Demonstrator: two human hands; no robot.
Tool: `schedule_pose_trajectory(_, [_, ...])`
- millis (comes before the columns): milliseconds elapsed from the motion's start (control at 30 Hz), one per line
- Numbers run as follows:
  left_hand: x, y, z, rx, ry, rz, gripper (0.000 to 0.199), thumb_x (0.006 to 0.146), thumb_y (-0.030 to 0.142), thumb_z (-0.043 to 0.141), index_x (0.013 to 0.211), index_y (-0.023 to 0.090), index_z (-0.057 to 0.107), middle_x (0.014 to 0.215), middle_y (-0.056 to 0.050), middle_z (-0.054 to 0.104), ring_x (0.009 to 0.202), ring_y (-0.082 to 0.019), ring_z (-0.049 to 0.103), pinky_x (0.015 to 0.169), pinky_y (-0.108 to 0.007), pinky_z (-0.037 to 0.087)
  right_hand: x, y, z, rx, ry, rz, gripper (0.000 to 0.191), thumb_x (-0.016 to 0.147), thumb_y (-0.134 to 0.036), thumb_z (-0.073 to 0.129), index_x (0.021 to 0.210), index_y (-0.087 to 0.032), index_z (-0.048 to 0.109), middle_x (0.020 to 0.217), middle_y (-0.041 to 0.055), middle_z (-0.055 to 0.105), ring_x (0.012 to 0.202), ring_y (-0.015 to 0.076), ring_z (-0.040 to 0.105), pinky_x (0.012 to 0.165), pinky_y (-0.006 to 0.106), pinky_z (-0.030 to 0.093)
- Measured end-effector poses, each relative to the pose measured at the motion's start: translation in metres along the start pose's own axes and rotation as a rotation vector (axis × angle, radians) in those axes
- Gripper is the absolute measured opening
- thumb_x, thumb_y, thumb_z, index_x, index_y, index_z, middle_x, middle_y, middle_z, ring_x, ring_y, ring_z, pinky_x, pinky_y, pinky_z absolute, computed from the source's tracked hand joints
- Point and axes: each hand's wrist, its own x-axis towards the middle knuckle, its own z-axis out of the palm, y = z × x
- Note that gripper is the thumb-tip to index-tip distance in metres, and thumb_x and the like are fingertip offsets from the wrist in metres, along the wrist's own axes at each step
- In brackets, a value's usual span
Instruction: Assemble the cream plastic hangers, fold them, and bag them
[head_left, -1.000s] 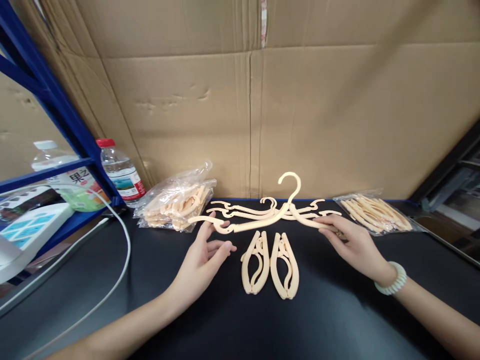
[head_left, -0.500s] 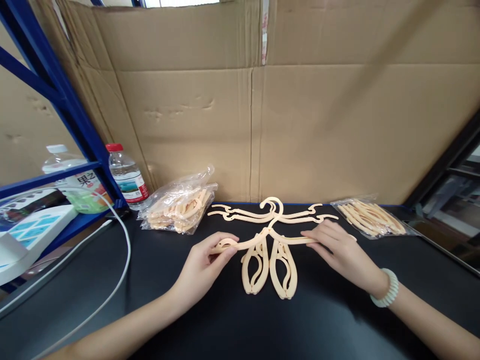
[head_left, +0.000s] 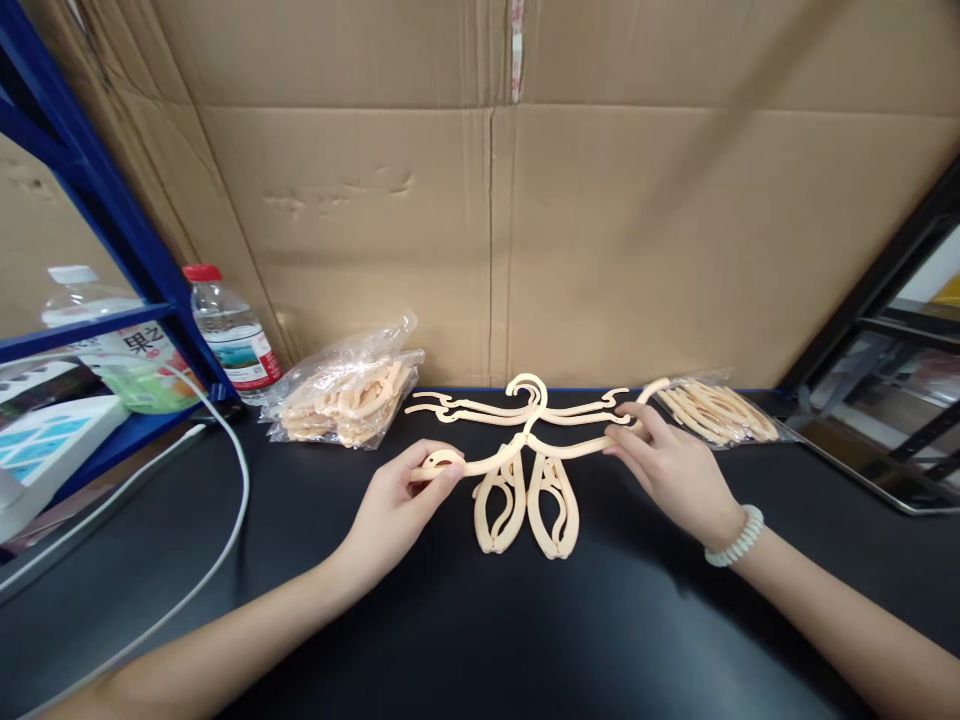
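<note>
An unfolded cream plastic hanger (head_left: 574, 450) stretches between both hands, its hook toward the back. My left hand (head_left: 405, 500) pinches its left arm between thumb and fingers. Around the right arm, my right hand (head_left: 671, 470) is closed, and the arm's curved tip shows above the fingers. Behind it lie other unfolded hangers (head_left: 487, 415), spread flat and overlapping at their hooks. In front, two folded hangers (head_left: 500, 510) rest side by side on the black table (head_left: 480, 640), their upper ends partly under the held hanger.
A clear bag of folded hangers (head_left: 341, 400) lies at the back left, another bag (head_left: 720, 410) at the back right. Bottles (head_left: 232, 330) stand by a blue rack (head_left: 135, 200). A white cable (head_left: 244, 470) curves over the left side. Cardboard (head_left: 375, 230) walls the back.
The hanger's right arm is now tilted up, with its curved tip raised above my right fingers. My left hand keeps its hold. The whole view has shifted slightly.
</note>
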Motion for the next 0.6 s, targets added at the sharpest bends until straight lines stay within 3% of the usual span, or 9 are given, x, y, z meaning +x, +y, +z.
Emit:
schedule_pose_trajectory(167, [-0.001,0.0,0.001,-0.013,0.033,-0.018,0.024,0.086,0.042,0.06,0.087,0.018,0.063,0.079,0.0,0.06,0.07,-0.014,0.051,0.064,-0.024,0.037,0.001,-0.003,-0.002,0.227,0.058,0.008,0.022,0.097,-0.018,0.046,0.105,-0.012,0.065,0.139,0.0238,0.043,0.093,0.0269,0.065,0.07,0.039,0.057])
schedule_pose_trajectory(233, [-0.002,0.0,0.002,-0.024,0.048,-0.032,0.025,0.085,0.043,0.06,0.087,0.018,0.063,0.079,0.0,0.059,0.067,-0.013,0.049,0.059,-0.023,0.036,0.0,-0.005,-0.001,0.393,0.098,0.032,0.023,0.097,-0.015,0.046,0.11,-0.014,0.065,0.142,0.0207,0.043,0.101,0.0263,0.064,0.082,0.041,0.057])
schedule_pose_trajectory(300, [-0.002,0.001,0.003,-0.041,0.048,-0.042,0.027,0.085,0.045,0.06,0.089,0.018,0.062,0.079,-0.001,0.059,0.065,-0.013,0.048,0.056,-0.023,0.035,-0.001,-0.008,0.001,0.597,0.127,0.1,0.022,0.095,-0.015,0.049,0.11,-0.018,0.065,0.136,0.0146,0.053,0.109,0.0251,0.063,0.094,0.043,0.053])
schedule_pose_trajectory(367, [-0.002,0.001,0.004,-0.056,0.045,-0.04,0.027,0.085,0.045,0.06,0.09,0.018,0.062,0.078,-0.001,0.059,0.065,-0.013,0.049,0.055,-0.023,0.035,-0.001,-0.01,0.003,0.83,0.128,0.23,0.023,0.092,-0.02,0.057,0.114,-0.022,0.064,0.125,0.0098,0.063,0.112,0.0244,0.062,0.099,0.043,0.052])
schedule_pose_trajectory(467, [-0.002,0.001,0.005,-0.071,0.058,-0.029,0.027,0.085,0.045,0.061,0.092,0.019,0.061,0.073,0.0,0.057,0.061,-0.012,0.049,0.053,-0.022,0.034,-0.001,-0.011,0.004,1.165,0.072,0.432,0.032,0.085,-0.03,0.067,0.116,-0.022,0.064,0.116,0.0087,0.068,0.105,0.0246,0.066,0.096,0.043,0.055])
schedule_pose_trajectory(600, [-0.002,0.002,0.007,-0.214,0.082,-0.057,0.025,0.083,0.041,0.066,0.093,0.018,0.06,0.066,0.003,0.052,0.054,-0.009,0.042,0.048,-0.021,0.029,0.001,-0.006,0.002,1.393,-0.018,0.535,0.031,0.081,-0.034,0.072,0.109,-0.02,0.068,0.113,0.0088,0.069,0.102,0.0243,0.066,0.095,0.044,0.054])
